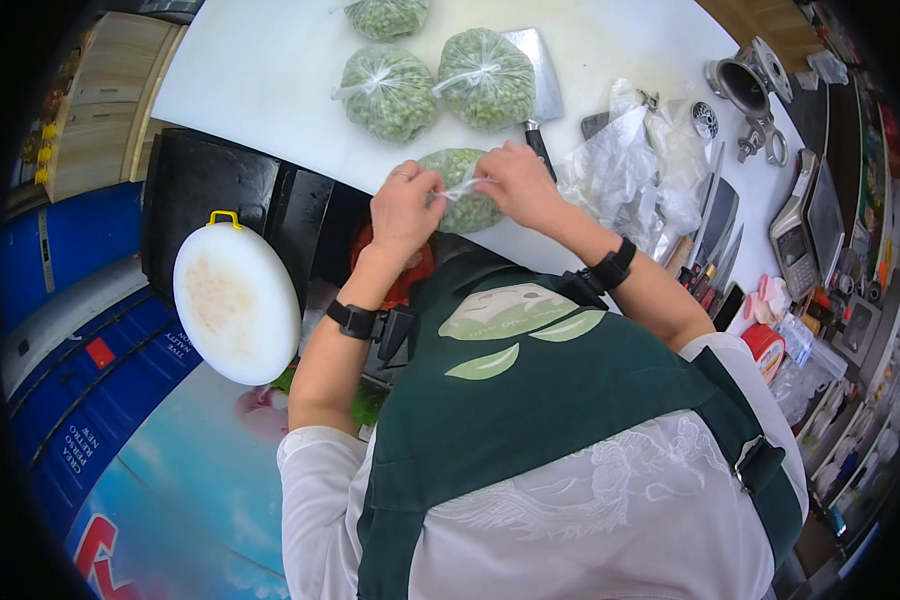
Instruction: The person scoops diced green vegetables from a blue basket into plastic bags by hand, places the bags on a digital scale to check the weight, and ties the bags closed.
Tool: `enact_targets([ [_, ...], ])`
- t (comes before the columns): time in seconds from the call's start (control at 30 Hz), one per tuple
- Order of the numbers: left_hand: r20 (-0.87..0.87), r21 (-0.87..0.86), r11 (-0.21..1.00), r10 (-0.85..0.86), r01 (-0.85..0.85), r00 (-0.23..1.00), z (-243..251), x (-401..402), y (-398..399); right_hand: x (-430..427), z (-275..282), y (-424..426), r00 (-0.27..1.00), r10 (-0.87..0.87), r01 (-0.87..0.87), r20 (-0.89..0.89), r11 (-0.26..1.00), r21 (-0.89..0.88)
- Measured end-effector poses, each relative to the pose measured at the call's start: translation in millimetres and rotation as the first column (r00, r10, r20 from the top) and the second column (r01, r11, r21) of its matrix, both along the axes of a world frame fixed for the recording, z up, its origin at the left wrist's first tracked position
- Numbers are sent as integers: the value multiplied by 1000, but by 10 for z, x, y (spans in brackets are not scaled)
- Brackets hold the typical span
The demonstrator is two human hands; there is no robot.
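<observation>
At the near edge of the white table lies a clear plastic bag of green beans or peas point(461, 214), its twisted neck drawn up between my two hands. My left hand point(409, 206) pinches one end of the neck. From the other side, my right hand point(521, 184) grips the opposite end. Beyond them are two knotted bags, one on the left point(390, 97) and one on the right point(491, 86). A third filled bag point(386, 15) is cut off by the top of the view. A cleaver point(540, 79) with a black handle lies partly under the right-hand bag.
Loose clear plastic bags point(622, 165) are heaped right of my hands. Several knives point(712, 240) lie beyond them, blades exposed. Metal grinder parts point(746, 86) and a weighing scale point(802, 225) stand farther right. A round white cutting board point(236, 304) stands on edge at left, below table level.
</observation>
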State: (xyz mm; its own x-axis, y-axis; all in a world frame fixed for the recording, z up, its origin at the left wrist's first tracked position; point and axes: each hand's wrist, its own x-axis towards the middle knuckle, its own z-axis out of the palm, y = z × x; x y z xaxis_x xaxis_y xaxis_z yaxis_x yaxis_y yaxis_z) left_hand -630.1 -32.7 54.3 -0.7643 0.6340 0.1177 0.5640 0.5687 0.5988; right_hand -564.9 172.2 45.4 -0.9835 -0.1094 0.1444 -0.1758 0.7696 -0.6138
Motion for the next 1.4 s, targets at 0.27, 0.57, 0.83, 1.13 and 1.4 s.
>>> enact_targets([
  [0.27, 462, 255, 890, 232, -379, 856, 32, 51, -77, 145, 302, 8, 929, -317, 369, 189, 774, -515],
  [0.57, 854, 518, 796, -458, -313, 249, 590, 241, 250, 306, 505, 214, 944, -214, 327, 249, 696, -640],
  [0.83, 46, -68, 989, -125, 128, 991, 50, 146, 310, 378, 548, 255, 944, -178, 325, 277, 637, -699],
  [1.13, -206, 11, 977, -205, 212, 957, -187, 263, 240, 314, 547, 192, 958, -183, 286, 220, 632, -720],
  [1.4, 210, -73, 987, -126, 144, 970, -59, -44, 413, 238, 547, 149, 961, -167, 275, 219, 638, -719],
])
